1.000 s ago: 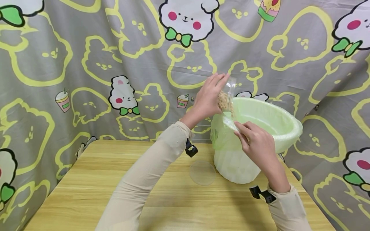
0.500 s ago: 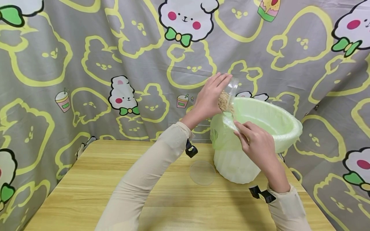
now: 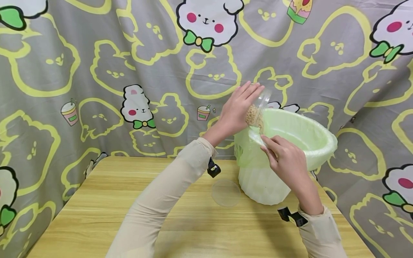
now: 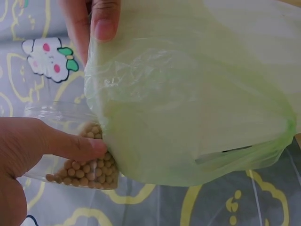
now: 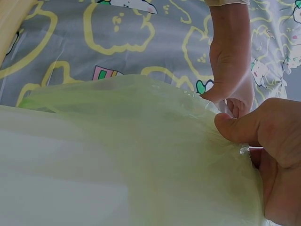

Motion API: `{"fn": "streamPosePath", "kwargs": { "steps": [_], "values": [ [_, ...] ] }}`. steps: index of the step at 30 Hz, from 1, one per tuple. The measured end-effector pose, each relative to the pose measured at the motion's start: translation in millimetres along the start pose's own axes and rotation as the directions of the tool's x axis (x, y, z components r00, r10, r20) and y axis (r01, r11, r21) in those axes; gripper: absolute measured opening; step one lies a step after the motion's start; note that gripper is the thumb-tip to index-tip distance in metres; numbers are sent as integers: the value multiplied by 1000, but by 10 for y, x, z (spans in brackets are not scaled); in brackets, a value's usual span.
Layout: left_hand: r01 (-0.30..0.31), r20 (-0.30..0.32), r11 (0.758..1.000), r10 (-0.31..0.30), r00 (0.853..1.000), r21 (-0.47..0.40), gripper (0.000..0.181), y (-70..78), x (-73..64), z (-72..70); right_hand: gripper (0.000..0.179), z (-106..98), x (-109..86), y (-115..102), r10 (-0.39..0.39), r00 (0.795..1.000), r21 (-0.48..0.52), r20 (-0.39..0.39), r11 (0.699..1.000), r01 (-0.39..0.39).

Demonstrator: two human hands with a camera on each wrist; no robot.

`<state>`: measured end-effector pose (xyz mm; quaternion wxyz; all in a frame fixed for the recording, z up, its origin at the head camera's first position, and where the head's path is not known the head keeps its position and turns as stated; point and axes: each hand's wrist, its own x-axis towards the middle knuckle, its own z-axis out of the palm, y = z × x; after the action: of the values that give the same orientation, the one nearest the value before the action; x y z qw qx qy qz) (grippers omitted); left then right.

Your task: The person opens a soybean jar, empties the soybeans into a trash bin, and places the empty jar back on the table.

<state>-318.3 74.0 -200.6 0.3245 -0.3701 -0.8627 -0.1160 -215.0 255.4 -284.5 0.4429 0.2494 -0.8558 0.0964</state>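
My left hand grips a clear jar tipped over the left rim of the bin. Tan soybeans lie along its lower side and reach its mouth, which meets the bag's edge in the left wrist view. The white trash bin stands upright, lined with a pale green plastic bag folded over its rim. My right hand pinches the bag at the near left rim, thumb outside and fingers inside. Part of the jar is hidden behind my left hand.
A thin clear round disc lies on the wooden table, left of the bin. Behind the table hangs a grey patterned curtain, close to the bin's far side.
My left hand has moved slightly right with the jar, which is now further over the rim. The soybeans have shifted toward its mouth. My right hand has stayed in place.
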Motion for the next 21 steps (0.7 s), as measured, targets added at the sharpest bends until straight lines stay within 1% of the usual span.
{"fn": "streamPosePath", "kwargs": {
  "steps": [18,21],
  "values": [
    [-65,-22,997,66,998,47,91,48,-29,12,33,0,6,2,-4,1000,-3,0,1000,4],
    [-79,-21,995,81,997,66,89,53,-32,17,33,1,3,3,-4,1000,-2,1,1000,4]
  ]
}}
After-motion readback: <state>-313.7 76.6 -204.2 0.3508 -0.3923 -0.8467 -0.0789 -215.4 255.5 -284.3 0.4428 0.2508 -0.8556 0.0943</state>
